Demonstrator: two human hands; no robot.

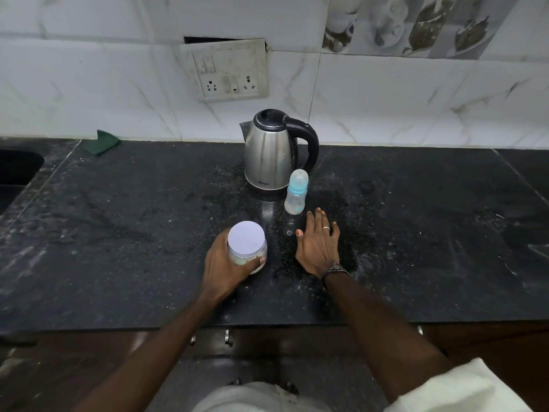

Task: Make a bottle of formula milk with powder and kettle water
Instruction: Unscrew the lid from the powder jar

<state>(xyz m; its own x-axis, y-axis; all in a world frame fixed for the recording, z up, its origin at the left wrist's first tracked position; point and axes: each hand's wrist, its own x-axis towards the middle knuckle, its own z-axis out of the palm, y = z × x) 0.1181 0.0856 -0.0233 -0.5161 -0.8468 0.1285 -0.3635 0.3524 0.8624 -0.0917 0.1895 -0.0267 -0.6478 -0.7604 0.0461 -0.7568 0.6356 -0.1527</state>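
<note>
On the black granite counter point(118, 221), the left hand point(225, 263) wraps around a clear powder jar point(247, 246) with a pale lid. The right hand point(319, 245) lies flat, fingers spread, holding nothing — just below the capped baby bottle point(295, 193), which stands upright beside the steel electric kettle point(273, 153).

Centre rear: steel electric kettle point(269, 154) and capped clear baby bottle point(295, 193) obstruct.
Left and right black granite countertop point(416, 233): unobstructed.
</note>
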